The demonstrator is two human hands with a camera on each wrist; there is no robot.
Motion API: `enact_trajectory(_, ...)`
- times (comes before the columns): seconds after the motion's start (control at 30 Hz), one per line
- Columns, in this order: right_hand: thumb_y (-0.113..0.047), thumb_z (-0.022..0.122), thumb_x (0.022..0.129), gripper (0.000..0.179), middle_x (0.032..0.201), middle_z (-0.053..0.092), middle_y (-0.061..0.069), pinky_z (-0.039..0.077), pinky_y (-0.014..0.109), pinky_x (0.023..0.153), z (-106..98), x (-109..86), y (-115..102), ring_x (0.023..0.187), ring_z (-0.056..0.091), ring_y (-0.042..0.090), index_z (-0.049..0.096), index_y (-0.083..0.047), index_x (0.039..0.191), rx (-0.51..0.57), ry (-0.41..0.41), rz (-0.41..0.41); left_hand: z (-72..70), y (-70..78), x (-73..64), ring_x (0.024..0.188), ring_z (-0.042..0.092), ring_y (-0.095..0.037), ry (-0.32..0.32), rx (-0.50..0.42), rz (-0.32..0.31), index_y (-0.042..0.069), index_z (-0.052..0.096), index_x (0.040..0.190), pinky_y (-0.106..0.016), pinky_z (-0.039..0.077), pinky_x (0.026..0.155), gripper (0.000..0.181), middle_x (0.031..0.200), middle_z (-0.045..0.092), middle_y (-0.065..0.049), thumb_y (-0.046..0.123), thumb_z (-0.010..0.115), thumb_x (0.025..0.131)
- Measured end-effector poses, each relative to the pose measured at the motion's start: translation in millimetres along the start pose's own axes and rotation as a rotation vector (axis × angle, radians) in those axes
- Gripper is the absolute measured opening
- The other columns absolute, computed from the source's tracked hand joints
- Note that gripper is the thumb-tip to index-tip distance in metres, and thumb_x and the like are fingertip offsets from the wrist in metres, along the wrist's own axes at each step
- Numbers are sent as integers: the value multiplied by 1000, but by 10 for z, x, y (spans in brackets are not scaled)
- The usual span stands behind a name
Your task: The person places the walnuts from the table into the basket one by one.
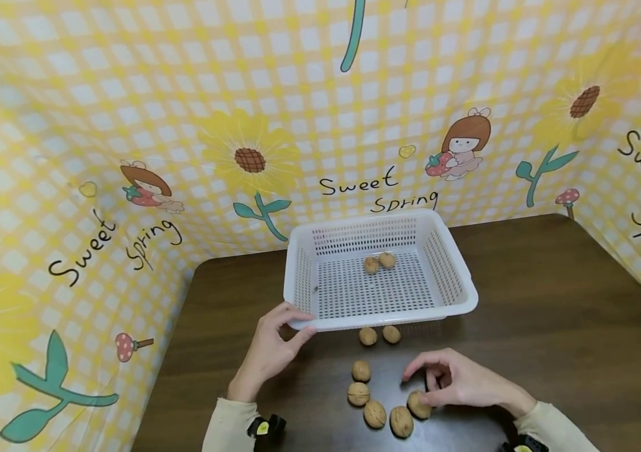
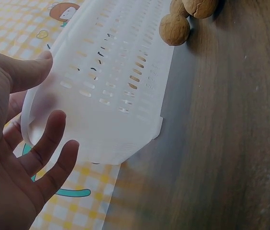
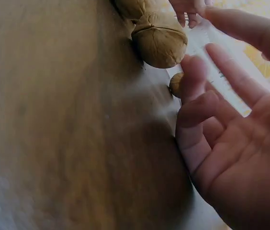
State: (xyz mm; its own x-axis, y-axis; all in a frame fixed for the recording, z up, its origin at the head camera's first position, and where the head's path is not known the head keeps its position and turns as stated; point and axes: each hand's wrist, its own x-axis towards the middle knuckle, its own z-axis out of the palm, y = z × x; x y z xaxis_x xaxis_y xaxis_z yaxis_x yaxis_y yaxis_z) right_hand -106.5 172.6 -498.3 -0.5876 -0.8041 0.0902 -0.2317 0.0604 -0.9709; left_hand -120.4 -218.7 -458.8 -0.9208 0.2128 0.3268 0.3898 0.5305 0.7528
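Observation:
My left hand (image 1: 275, 342) grips the near left corner of a white plastic basket (image 1: 377, 321), its thumb and fingers at the rim; the left wrist view shows the slotted wall of the basket (image 2: 106, 120) beside that hand (image 2: 25, 120). Two walnuts (image 1: 379, 261) lie inside the basket. On the table, several walnuts (image 1: 375, 414) form a curved row. At its right end, my right hand (image 1: 461, 380) is by a walnut (image 1: 417, 407), thumb at its edge, index finger reaching past it. From the right wrist, this hand (image 3: 235, 129) shows loosely bent fingers beside a walnut (image 3: 159, 43), not wrapped round it.
Two more walnuts (image 1: 379, 335) sit just in front of the basket's near side. The dark wooden table (image 1: 529, 295) meets a yellow checked cloth (image 1: 320, 113) printed with flowers at the back and both sides.

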Motion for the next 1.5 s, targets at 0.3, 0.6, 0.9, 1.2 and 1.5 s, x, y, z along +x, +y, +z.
enact_trajectory(0.3,-10,82,92,43,103,74,18,49,14,59,-53,-69,56,75,59,-8,68,-6,133,-9,-112,57,24,-16,-11,98,66,-10,2,2,-1,27,82,108,-41,57,88,18,107,72,10,18,85,92)
enact_trajectory(0.6,-8,83,91,44,113,75,12,51,16,62,-40,-29,125,75,60,-7,68,-6,133,5,-118,48,-9,-12,6,96,65,-9,11,10,9,25,82,108,-44,57,85,18,106,72,9,16,85,92)
enact_trajectory(0.9,-11,84,91,44,119,76,6,52,16,63,-22,-29,152,74,60,-8,69,-6,132,-30,-98,37,4,-12,6,97,66,-9,12,26,7,24,82,107,-43,57,86,19,106,72,9,14,85,91)
enact_trajectory(1.2,-14,86,90,36,79,67,18,49,16,59,1,-30,130,69,57,-8,74,-9,124,-77,-52,47,-12,3,23,92,64,-8,4,19,0,23,83,110,-48,57,81,19,104,70,9,16,84,93)
enact_trajectory(1.5,-16,84,92,32,69,58,11,44,13,57,-3,-33,108,63,49,-10,73,-14,123,-130,-50,38,4,-4,17,92,64,-12,-4,16,-21,24,82,110,-48,57,83,19,103,70,9,16,84,93)
